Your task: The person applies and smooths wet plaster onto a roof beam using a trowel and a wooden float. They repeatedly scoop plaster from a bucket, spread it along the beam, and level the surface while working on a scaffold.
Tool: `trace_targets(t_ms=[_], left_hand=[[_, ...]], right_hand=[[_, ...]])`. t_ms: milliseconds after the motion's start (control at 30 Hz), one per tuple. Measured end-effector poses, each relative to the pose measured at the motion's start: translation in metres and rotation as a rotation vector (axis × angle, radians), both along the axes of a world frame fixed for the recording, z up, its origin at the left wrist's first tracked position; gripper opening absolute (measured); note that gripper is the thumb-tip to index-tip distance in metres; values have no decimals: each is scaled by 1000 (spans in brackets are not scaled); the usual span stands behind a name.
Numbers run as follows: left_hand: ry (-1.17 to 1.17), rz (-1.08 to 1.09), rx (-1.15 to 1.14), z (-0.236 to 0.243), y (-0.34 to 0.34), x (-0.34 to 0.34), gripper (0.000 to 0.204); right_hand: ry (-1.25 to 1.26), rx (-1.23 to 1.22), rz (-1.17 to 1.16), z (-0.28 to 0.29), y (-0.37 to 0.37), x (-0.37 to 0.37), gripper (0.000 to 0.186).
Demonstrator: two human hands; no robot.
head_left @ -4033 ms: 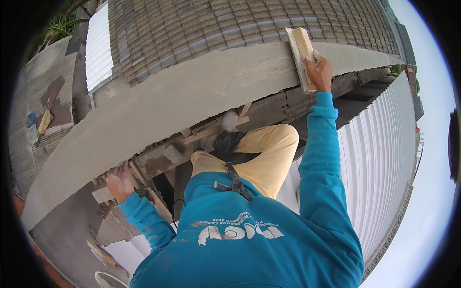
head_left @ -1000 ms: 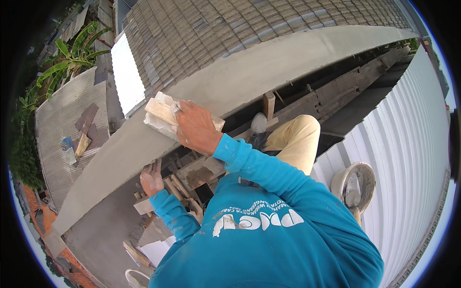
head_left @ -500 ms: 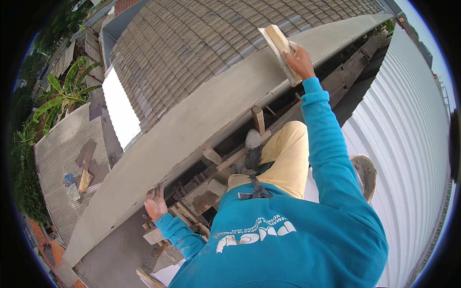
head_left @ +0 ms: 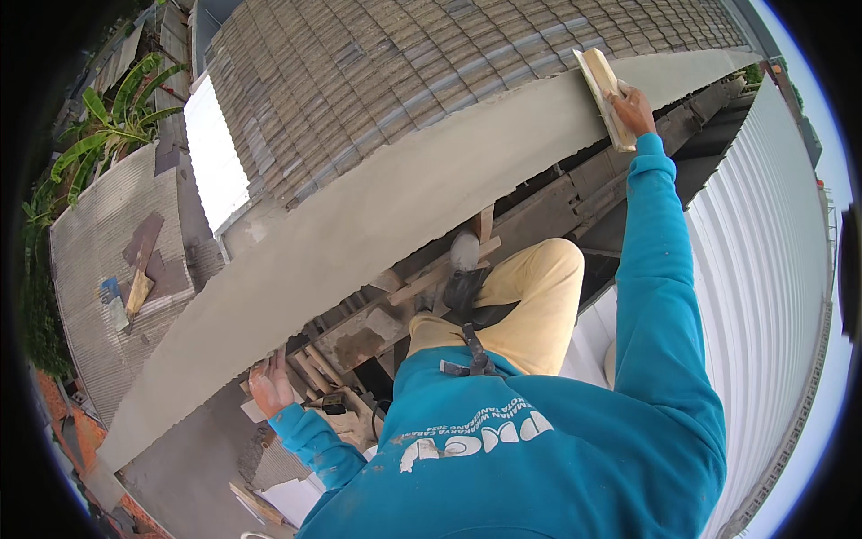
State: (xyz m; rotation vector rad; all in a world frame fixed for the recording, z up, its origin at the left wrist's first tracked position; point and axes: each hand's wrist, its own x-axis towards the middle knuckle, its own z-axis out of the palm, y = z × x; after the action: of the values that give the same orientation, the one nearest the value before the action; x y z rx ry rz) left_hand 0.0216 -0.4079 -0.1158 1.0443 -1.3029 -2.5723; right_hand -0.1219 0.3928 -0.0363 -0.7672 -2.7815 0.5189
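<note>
A long grey ledge of smooth plaster runs slantwise from the lower left to the upper right. Toward its far right end, my right hand grips a plastering float, a pale board with a wooden handle. The board lies against the plaster and reaches across most of its width. My left hand touches the ledge's near edge at the lower left. Its fingers are stretched out and it holds nothing; the fingertips are partly hidden at the edge.
Wooden scaffold planks and a gap run beneath the ledge, with my shoe among them. A tiled roof rises beyond the ledge. White corrugated sheeting spreads to the right. Lower roofs and banana plants lie far left.
My right hand has carried the float further right along the ledge, with that arm stretched out more. The view has shifted, and the bucket at my right is now mostly hidden behind my arm.
</note>
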Motion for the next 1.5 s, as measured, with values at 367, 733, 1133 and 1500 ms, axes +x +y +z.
trace_targets(t_ms=[367,733,1133,1500], left_hand=[[66,-17,49,-13,1,1,39],[30,-63,73,-16,-11,-9,39],[-30,13,228,-16,-17,-7,55],[-21,-86,-62,17,10,-5,26]], right_hand=[[144,74,431,4,-329,22,36],[128,-347,971,7,-605,68,29],[293,-662,195,55,-223,20,60],[-46,-31,-81,28,73,-8,72]])
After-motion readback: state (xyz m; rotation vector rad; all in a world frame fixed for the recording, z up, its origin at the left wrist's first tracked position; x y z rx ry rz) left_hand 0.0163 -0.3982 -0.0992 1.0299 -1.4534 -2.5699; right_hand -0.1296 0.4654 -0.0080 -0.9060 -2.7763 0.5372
